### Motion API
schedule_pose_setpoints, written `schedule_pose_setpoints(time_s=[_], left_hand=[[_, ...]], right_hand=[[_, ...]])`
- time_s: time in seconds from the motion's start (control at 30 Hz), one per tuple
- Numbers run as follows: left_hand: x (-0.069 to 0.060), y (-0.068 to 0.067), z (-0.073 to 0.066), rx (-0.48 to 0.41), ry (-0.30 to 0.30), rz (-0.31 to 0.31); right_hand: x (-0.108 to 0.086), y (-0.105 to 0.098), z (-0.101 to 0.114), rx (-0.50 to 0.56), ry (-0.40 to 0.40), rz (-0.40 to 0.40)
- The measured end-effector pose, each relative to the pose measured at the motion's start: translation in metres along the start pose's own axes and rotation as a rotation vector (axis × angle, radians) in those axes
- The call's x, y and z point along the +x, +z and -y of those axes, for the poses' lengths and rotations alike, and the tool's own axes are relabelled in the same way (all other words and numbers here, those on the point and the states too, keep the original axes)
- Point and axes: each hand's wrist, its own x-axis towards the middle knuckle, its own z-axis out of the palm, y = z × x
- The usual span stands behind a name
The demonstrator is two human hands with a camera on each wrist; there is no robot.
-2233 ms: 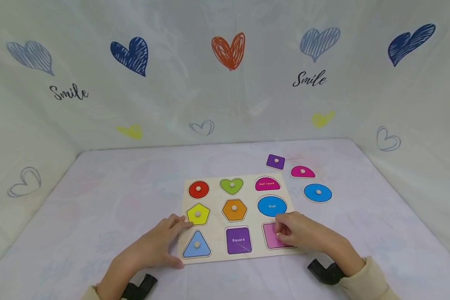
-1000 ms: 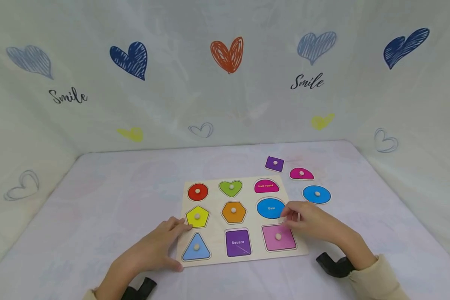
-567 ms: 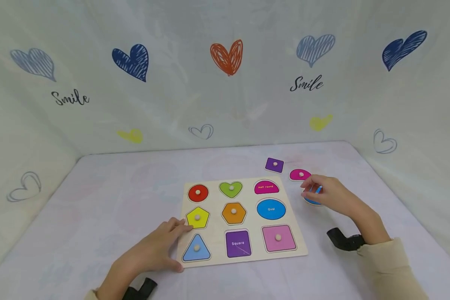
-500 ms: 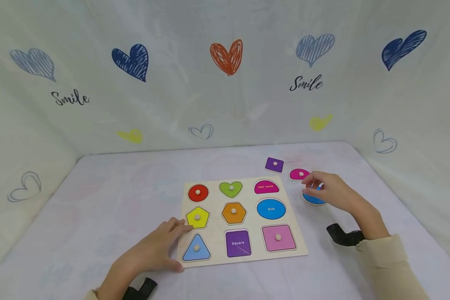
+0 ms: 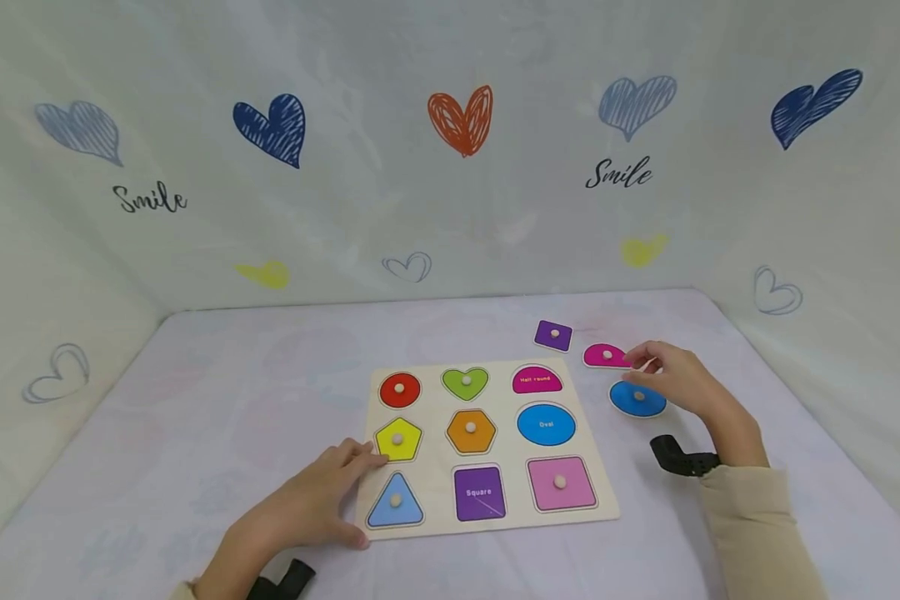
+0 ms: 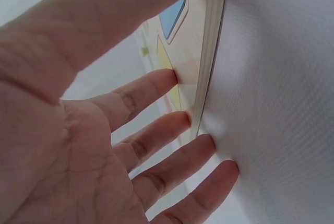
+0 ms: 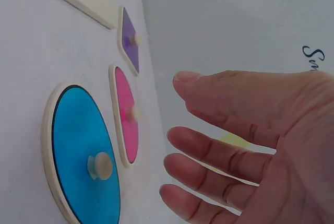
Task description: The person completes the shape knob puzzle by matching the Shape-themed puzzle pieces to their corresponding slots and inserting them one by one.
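Observation:
My left hand (image 5: 311,500) rests at the left edge of a wooden shape puzzle board (image 5: 435,467), fingers spread. In the left wrist view its fingertips (image 6: 169,78) touch the board's face and edge. Over the table to the right of the board hovers my right hand (image 5: 678,379), holding nothing. Just below it lies a blue oval piece (image 5: 633,402) with a wooden knob. The pink half-round piece (image 5: 603,356) is by its fingertips, and a purple square piece (image 5: 552,335) lies farther back. The right wrist view shows a gap between the fingers and the blue oval's knob (image 7: 102,166).
Circle (image 5: 399,389), heart (image 5: 465,382), pentagon (image 5: 398,438), hexagon (image 5: 471,432), triangle (image 5: 395,502) and pink rectangle (image 5: 562,483) pieces sit in the board. The half-round (image 5: 537,380), oval (image 5: 546,425) and square (image 5: 480,492) slots show printed words. A heart-printed cloth (image 5: 457,208) hangs behind.
My right hand has let go of the pink rectangle's knob, leaving that piece in its slot, and moved right and back to the loose pieces. The left hand has stayed at the board's edge.

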Motion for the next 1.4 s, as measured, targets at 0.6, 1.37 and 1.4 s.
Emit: schedule_pose_setpoints(time_s=[0.6,1.37,1.4], left_hand=[[-0.002,-0.002,-0.004,0.016,-0.002,-0.004],[-0.001,-0.001,-0.002,0.008,0.027,-0.010],[-0.001,-0.001,-0.002,0.008,0.029,-0.010]], right_hand=[[-0.001,0.007,-0.037,0.040,0.082,0.107],[0.002,0.011,-0.037,0.020,0.130,0.126],[0.002,0.012,-0.037,0.019,0.127,0.124]])
